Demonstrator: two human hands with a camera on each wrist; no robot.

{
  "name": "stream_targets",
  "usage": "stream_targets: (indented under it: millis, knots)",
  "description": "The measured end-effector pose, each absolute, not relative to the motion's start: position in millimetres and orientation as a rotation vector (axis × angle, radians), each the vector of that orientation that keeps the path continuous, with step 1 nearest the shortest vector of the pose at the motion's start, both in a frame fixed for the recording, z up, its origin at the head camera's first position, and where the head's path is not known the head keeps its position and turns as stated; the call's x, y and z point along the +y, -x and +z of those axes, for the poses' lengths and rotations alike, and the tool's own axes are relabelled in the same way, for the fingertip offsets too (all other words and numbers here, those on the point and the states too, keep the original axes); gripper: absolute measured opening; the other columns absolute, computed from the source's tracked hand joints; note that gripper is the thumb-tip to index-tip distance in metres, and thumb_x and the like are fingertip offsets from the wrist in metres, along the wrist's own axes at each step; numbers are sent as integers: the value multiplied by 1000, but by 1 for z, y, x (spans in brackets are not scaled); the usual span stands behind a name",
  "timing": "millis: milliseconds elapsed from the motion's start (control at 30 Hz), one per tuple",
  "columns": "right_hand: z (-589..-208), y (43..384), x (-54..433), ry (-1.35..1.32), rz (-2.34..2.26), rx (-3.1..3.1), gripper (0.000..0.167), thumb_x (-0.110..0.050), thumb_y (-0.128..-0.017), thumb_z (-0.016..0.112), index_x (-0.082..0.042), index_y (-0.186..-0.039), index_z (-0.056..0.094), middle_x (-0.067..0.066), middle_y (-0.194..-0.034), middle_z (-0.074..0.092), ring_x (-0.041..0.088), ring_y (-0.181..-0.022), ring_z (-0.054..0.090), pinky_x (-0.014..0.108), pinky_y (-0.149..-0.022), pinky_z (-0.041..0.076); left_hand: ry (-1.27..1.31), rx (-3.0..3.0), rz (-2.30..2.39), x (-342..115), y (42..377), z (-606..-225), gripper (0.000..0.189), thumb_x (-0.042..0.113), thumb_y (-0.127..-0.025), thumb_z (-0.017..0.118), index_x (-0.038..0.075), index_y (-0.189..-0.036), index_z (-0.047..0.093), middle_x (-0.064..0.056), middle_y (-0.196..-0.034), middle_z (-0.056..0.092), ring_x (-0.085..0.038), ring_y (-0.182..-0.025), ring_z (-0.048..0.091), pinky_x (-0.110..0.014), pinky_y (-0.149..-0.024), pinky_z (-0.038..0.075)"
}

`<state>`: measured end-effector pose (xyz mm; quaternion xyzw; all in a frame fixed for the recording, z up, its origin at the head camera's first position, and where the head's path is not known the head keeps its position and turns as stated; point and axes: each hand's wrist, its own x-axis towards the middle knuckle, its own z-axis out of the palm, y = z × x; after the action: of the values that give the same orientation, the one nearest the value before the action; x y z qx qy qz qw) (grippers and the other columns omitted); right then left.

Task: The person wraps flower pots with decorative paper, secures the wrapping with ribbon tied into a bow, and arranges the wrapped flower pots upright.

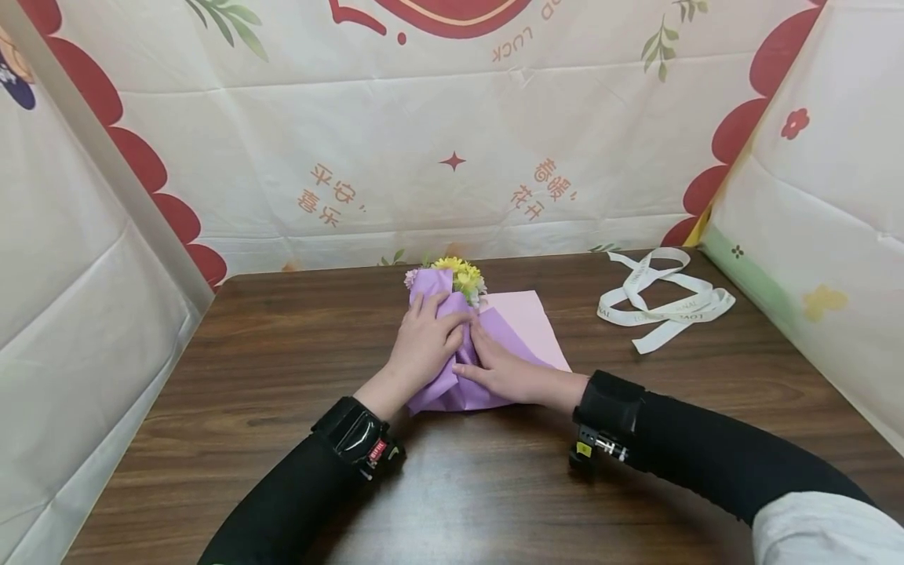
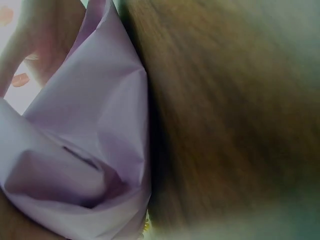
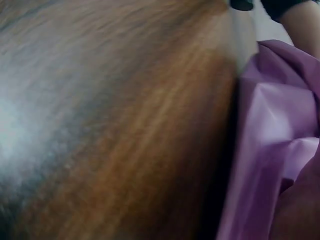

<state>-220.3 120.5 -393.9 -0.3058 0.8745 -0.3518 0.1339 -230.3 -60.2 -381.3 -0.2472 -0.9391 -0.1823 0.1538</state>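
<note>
A small bouquet of yellow, white and pale purple flowers lies on the table, its blossoms toward the far edge. Purple wrapping paper is folded around its lower part. My left hand rests on top of the fold with its fingers extended toward the blossoms. From the right, my right hand presses the paper with straight fingers, its thumb spread toward the left hand. The stems are hidden under the paper. In the left wrist view, the purple paper bulges in a loose, hollow fold; the right wrist view shows creased paper.
Pale pink paper sticks out to the right from beneath the purple sheet. A white printed ribbon lies in loose loops at the back right of the brown wooden table. Printed cloth hangs behind and at both sides.
</note>
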Motion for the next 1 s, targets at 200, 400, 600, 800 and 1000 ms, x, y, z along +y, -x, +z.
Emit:
stream_targets:
  millis: [200,400,600,800,1000]
  knots:
    - [-396,221,118,835,-1001,2495,93,-46,-101,46,10,-149,-10,27,-157,-8,39,-144,1,52,-116,8,723,-2700,-550,-62,231,-379,29,23,-99,51,18,-122,68,-22,-144,43,-40,-138,30,-60,-112,20]
    - [-395,221,117,813,-938,2496,93,-56,-101,37,10,-149,-8,27,-157,-8,38,-145,0,55,-115,5,731,-2698,-562,-63,234,-381,30,22,-99,50,16,-124,67,-21,-143,45,-31,-140,30,-54,-116,13]
    - [-398,220,117,847,-887,2509,96,-62,-99,27,13,-147,-9,30,-155,-9,37,-145,-1,56,-115,2,743,-2696,-558,-62,235,-382,30,22,-99,51,16,-124,67,-20,-143,46,-31,-140,30,-54,-116,12]
    - [-401,219,118,906,-886,2499,89,-59,-101,26,8,-149,-10,23,-157,-12,34,-145,-2,59,-114,2,702,-2717,-568,-61,232,-382,29,27,-99,54,19,-123,68,-20,-144,43,-38,-140,28,-59,-113,17]
    - [-402,221,130,905,-845,2531,77,-52,-104,24,5,-152,3,23,-159,4,38,-145,5,60,-113,3,660,-2757,-565,-59,231,-382,29,30,-99,55,21,-123,68,-19,-147,40,-47,-138,25,-63,-110,21]
